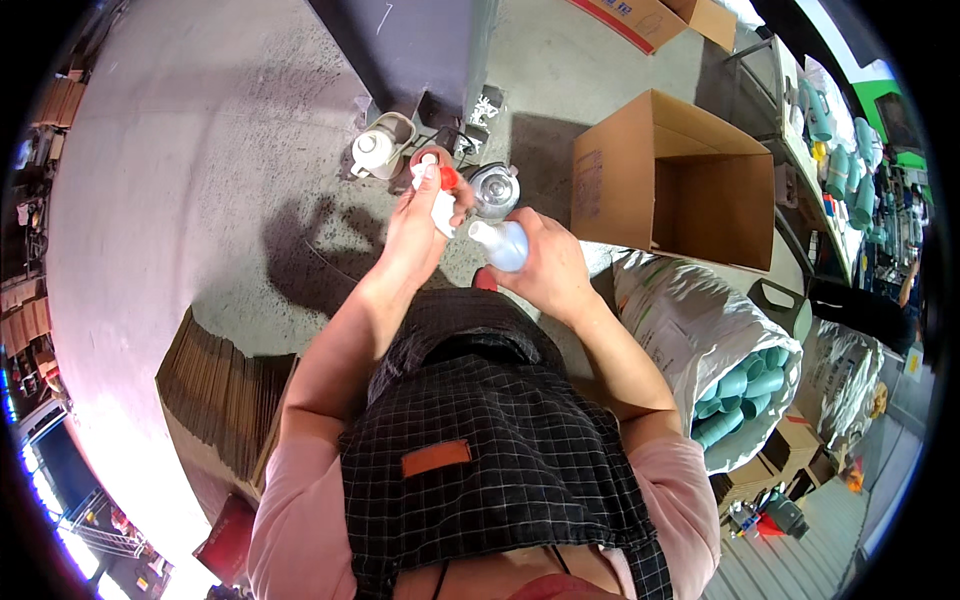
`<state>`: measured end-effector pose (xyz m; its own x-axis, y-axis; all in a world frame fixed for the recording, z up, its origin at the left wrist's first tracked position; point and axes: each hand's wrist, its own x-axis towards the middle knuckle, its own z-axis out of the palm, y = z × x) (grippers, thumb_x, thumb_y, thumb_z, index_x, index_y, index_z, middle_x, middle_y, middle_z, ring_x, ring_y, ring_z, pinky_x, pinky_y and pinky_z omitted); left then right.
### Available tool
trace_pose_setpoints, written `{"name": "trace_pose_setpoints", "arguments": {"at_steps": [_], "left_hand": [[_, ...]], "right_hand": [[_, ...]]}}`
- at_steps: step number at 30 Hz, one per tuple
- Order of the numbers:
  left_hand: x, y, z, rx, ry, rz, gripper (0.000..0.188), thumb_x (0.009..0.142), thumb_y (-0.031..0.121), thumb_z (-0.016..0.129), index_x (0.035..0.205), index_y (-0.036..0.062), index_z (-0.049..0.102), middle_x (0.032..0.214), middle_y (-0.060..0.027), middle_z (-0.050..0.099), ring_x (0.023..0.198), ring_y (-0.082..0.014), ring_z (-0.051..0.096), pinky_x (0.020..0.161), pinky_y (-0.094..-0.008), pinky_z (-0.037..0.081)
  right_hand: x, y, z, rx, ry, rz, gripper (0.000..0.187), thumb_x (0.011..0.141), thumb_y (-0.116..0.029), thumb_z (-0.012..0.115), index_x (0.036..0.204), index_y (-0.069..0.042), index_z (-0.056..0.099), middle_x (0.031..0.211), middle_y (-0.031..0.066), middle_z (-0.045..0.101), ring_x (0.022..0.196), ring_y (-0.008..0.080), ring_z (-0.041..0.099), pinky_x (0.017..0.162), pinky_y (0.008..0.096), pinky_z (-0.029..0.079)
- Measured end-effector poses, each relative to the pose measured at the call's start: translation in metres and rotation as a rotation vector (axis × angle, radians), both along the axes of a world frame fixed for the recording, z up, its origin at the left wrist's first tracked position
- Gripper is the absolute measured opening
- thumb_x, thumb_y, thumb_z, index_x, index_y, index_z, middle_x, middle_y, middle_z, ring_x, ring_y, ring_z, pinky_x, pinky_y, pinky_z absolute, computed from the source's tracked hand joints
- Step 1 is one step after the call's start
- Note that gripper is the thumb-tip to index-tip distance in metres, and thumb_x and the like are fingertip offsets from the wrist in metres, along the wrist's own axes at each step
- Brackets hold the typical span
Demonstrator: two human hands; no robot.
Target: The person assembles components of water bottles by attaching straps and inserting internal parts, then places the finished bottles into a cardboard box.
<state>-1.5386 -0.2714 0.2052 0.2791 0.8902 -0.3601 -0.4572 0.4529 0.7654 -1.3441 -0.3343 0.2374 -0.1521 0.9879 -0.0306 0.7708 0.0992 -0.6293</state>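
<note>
My left hand (428,215) is closed around a red-and-white piece (443,207) that looks like a spray trigger head. A short way to its right, my right hand (548,262) grips a translucent plastic bottle (508,247) by its body. The bottle is tilted, its narrow neck pointing up and left toward my left hand, and the two are apart. Beyond my hands, on the floor, stands a clear, round-lidded vessel (494,190). Left of that are a white jug (372,153) and a beige container (398,127) at the foot of a grey column.
An open cardboard box (614,180) stands to the right. Nearer is a white sack (660,330) holding several teal cups (735,385). Flattened cardboard (225,385) is stacked at my left. The grey column (415,50) rises ahead; a loaded table (800,160) runs along the far right.
</note>
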Motion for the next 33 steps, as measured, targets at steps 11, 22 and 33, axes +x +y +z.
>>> {"name": "trace_pose_setpoints", "arguments": {"at_steps": [11, 22, 33], "left_hand": [[0.034, -0.022, 0.003, 0.076, -0.055, 0.003, 0.044, 0.112, 0.039, 0.038, 0.118, 0.0034, 0.063, 0.124, -0.0105, 0.066, 0.115, -0.0196, 0.059, 0.105, -0.038, 0.043], [0.045, -0.025, -0.026, -0.212, -0.286, 0.177, 0.041, 0.112, 0.039, 0.037, 0.132, 0.0072, 0.055, 0.132, -0.0058, 0.06, 0.125, -0.0191, 0.054, 0.11, -0.039, 0.039], [0.039, -0.027, -0.025, -0.23, -0.29, 0.186, 0.042, 0.112, 0.038, 0.038, 0.133, 0.0066, 0.054, 0.133, -0.0049, 0.06, 0.124, -0.018, 0.055, 0.109, -0.0374, 0.04]], "right_hand": [[-0.004, 0.02, 0.011, 0.052, -0.384, 0.113, 0.049, 0.063, -0.021, 0.084, 0.102, -0.004, 0.059, 0.093, 0.0139, 0.067, 0.088, 0.0317, 0.068, 0.076, 0.0429, 0.055], [-0.023, 0.052, 0.05, 0.184, -0.943, 0.399, 0.018, 0.078, -0.013, 0.07, 0.093, -0.006, 0.065, 0.085, 0.0072, 0.07, 0.083, 0.022, 0.069, 0.068, 0.0335, 0.053], [-0.032, 0.056, 0.047, 0.131, -0.946, 0.412, 0.019, 0.077, -0.012, 0.071, 0.095, -0.006, 0.065, 0.087, 0.0078, 0.07, 0.087, 0.0231, 0.07, 0.071, 0.035, 0.055]]}}
